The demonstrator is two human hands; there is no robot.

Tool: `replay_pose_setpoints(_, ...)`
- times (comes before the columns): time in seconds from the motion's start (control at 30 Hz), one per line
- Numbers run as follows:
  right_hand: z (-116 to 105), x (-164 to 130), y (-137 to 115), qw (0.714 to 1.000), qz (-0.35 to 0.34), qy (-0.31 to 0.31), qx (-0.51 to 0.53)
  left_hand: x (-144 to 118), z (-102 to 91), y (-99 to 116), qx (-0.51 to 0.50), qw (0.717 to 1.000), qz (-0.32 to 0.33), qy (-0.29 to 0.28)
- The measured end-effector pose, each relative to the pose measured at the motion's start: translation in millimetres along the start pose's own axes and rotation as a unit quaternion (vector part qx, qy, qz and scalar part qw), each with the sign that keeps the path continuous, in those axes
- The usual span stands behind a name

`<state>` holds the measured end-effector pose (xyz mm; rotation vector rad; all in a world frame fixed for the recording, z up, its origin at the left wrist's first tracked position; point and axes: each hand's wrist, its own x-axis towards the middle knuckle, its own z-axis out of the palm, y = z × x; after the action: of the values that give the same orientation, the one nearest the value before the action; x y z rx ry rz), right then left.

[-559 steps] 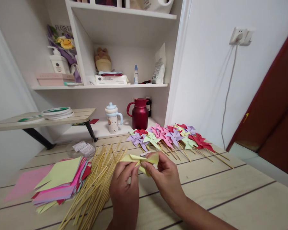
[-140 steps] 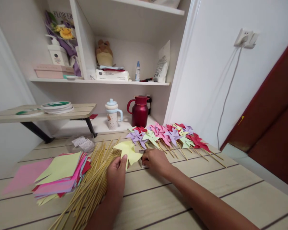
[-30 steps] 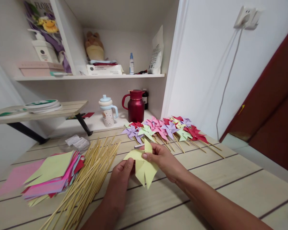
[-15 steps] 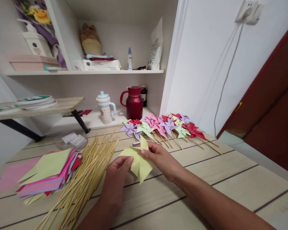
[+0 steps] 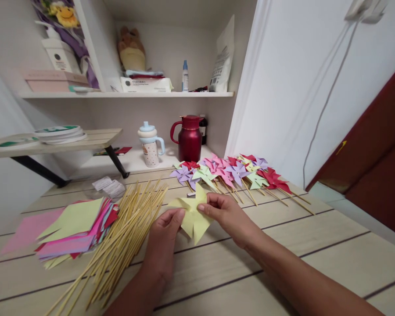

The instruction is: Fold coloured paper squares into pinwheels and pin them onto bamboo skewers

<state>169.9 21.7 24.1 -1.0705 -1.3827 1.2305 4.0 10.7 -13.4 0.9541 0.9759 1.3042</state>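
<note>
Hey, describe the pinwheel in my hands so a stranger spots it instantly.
Above the table, find the left hand and right hand. Between them they pinch a pale yellow pinwheel. Unlike the pinwheels lying beyond, it is held and shows no stick.

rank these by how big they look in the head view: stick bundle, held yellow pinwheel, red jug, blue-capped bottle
Largest to smallest:
1. Stick bundle
2. Held yellow pinwheel and red jug: too close to rank, as the pinwheel is nearer
3. Blue-capped bottle
</note>
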Motion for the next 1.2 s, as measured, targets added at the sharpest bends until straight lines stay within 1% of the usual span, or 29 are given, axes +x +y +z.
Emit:
replay_pose_setpoints(0.13, -1.7, 0.4, -1.7, 0.997, 0.04, 0.009, 0.069, -1.0, 1.6, 3.3, -0.008, 0.998, -0.01, -0.064)
replay_pose_setpoints(0.2, -2.5, 0.7, -2.6, 0.995, 0.053, 0.011, 0.086, -1.0, 1.4, 4.0, -0.015, 0.997, -0.018, -0.069)
replay_pose_setpoints(0.27, -2.6, 1.0, -2.6, 0.995, 0.052, 0.011, 0.088, -0.1, 0.3, 2.7, -0.014, 0.999, -0.019, -0.043)
replay_pose_setpoints(0.37, -1.5, 1.0, -1.1, 0.996, 0.042, 0.003, 0.083, 2.0, -1.7, -0.7, 0.001, 1.0, -0.009, 0.014)
replay_pose_setpoints(0.5, 0.4, 0.4, 0.5, 0.997, 0.035, -0.005, 0.07, 2.5, -2.2, -2.1, 0.022, 0.998, 0.002, 0.052)
replay_pose_setpoints(0.73, 0.9, 0.8, 0.1, 0.996, 0.053, 0.004, 0.073, -1.1, 1.9, 5.6, 0.056, 0.997, 0.006, 0.054)
replay_pose_setpoints(0.93, 2.8, -1.4, -0.9, 0.996, 0.055, -0.008, 0.07, -5.0, 6.5, 12.8, 0.093, 0.991, 0.02, 0.096)
replay_pose_setpoints(1.07, 3.8, -1.9, 0.5, 0.997, 0.056, -0.018, 0.055, -7.8, 7.4, 11.9, 0.099, 0.987, 0.035, 0.119)
replay_pose_setpoints(1.2, 3.2, -2.3, 2.5, 0.998, 0.049, -0.027, 0.033, -8.3, 7.1, 8.9, 0.104, 0.986, 0.049, 0.12)
